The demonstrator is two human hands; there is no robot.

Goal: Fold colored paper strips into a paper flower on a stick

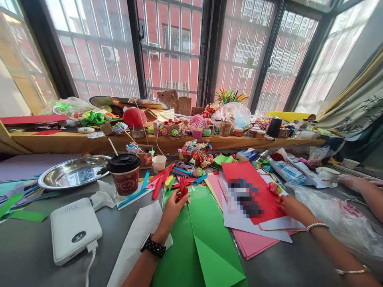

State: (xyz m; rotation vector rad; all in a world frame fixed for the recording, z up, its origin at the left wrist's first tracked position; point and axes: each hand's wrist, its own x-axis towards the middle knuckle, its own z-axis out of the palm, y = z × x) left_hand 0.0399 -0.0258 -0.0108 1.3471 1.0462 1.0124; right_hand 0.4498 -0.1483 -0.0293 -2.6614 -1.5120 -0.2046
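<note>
My left hand [174, 206], with a dark watch strap on its wrist, pinches a folded red paper piece [183, 186] with pointed strips. It is above the green paper sheets [206, 223]. My right hand [291, 207], with a beaded bracelet, reaches over the right edge of a red sheet [243, 171]. Its thumb and fingertips are pressed together. What they hold is too small to make out. A pink and yellow paper flower [274, 188] lies just beyond those fingertips. White paper [243, 223] and pink paper [254, 241] stick out from under the red sheet.
On the left are a lidded cup [124, 177], a steel tray [49, 179] and a white power bank [74, 227] with a cable. Coloured paper strips [161, 181] lie beyond my left hand. A plastic bag [338, 219] and another person's arm [366, 189] are at right.
</note>
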